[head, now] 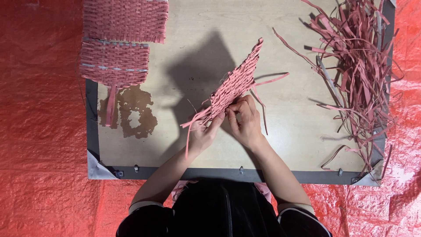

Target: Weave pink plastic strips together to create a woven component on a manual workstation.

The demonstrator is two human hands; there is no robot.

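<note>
Nearest the camera, dark sleeves with pale cuffs enter from 6 o'clock. The left hand is closed on the lower edge of a partly woven pink mat, thumb and fingers pinching the weave where loose ends trail out toward 8 o'clock. The right hand sits just beside it, touching it, fingertips pinched on the same edge; which single strip it holds cannot be told from this view. The mat is lifted and tilted, running from the hands toward 1 o'clock above the centre of the wooden board, and casts a dark shadow at 11 o'clock.

A dark stain marks the board at 9 o'clock. Farther off, two finished woven panels lie overlapping at 10 o'clock. A tangled heap of loose pink strips occupies 2 o'clock, well apart from the hands. Red sheeting surrounds the board.
</note>
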